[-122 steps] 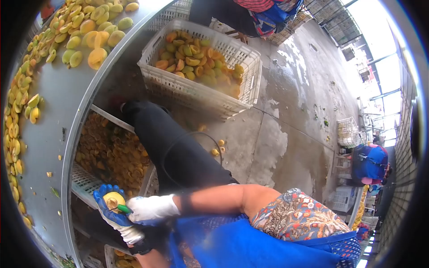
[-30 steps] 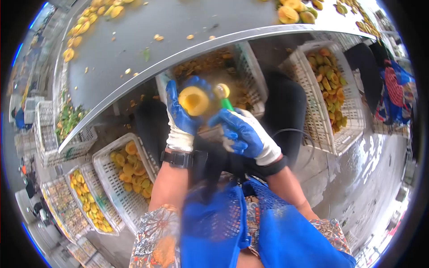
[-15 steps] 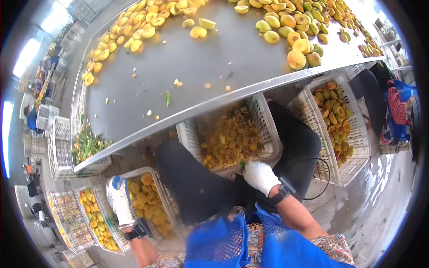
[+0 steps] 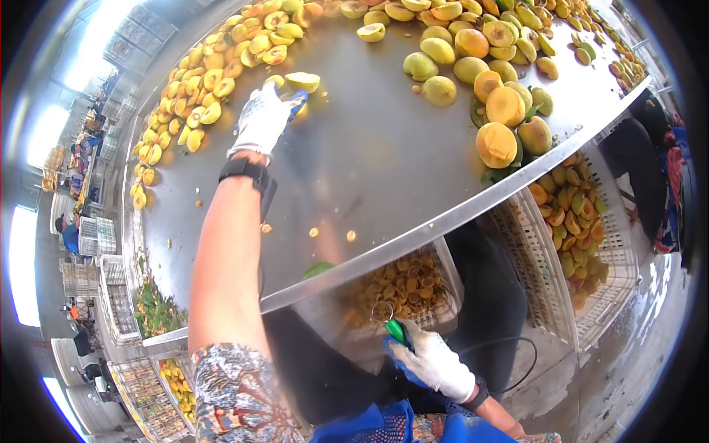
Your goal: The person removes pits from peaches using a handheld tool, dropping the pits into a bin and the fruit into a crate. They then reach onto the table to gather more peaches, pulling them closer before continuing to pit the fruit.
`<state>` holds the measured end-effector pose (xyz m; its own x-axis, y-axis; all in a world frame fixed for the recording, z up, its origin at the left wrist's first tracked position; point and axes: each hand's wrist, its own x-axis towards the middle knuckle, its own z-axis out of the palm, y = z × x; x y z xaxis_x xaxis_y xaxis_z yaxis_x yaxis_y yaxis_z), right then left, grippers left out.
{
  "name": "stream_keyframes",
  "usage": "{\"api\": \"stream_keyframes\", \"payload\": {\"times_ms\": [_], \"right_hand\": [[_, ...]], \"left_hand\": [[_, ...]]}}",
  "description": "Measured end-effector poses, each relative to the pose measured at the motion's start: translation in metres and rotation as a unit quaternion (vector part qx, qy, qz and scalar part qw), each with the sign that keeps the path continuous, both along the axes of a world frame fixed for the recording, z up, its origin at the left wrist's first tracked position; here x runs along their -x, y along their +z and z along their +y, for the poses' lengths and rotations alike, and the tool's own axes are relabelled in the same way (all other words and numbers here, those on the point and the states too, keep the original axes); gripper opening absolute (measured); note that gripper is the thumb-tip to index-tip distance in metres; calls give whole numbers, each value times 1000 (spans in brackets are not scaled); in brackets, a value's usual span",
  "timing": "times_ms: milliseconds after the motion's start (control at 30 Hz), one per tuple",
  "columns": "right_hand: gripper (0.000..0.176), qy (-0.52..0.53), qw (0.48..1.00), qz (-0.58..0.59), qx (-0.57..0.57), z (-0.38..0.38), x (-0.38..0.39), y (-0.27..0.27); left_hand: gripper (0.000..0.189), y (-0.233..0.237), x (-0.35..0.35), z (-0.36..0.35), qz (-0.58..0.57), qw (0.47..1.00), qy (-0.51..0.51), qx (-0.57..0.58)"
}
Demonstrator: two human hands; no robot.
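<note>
My left hand, in a white glove with blue fingertips, reaches over the metal table. Its fingers and thumb are around a yellow peach half that they mostly cover. Just beyond them lies another cut peach half. Low at my lap, my right hand, also gloved, is closed round a green-handled tool with a thin metal loop at its tip. Beneath that loop, between my knees, a white crate holds many orange-brown fruit scraps.
On the table are piled peach halves at the left and more peaches at the right. Its raised metal edge runs above my knees. A fruit-filled crate stands at the right, and leaves lie at the left corner.
My left hand has moved from beside the left crate up onto the table, to the peach half. My right hand stays near the lap crate, with the tool now more visible. The view has shifted.
</note>
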<state>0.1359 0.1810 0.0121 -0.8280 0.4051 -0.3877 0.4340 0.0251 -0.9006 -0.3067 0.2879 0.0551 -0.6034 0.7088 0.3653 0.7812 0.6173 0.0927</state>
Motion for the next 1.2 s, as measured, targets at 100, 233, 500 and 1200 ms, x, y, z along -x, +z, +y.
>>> {"api": "stream_keyframes", "payload": {"times_ms": [100, 233, 500, 1200], "right_hand": [[47, 19, 1000, -4, -14, 3, 3, 3], [50, -10, 1000, 6, 20, -4, 6, 10], [33, -66, 998, 14, 19, -18, 12, 41], [37, 66, 936, 148, -311, -123, 5, 38]], "left_hand": [[61, -11, 5, 19, -8, 991, 10, 133], [44, 14, -9, -22, -120, 980, -74, 142], [65, 84, -141, -208, -770, 487, -157, -381], [55, -11, -307, -301, -773, 367, -42, -515]]}}
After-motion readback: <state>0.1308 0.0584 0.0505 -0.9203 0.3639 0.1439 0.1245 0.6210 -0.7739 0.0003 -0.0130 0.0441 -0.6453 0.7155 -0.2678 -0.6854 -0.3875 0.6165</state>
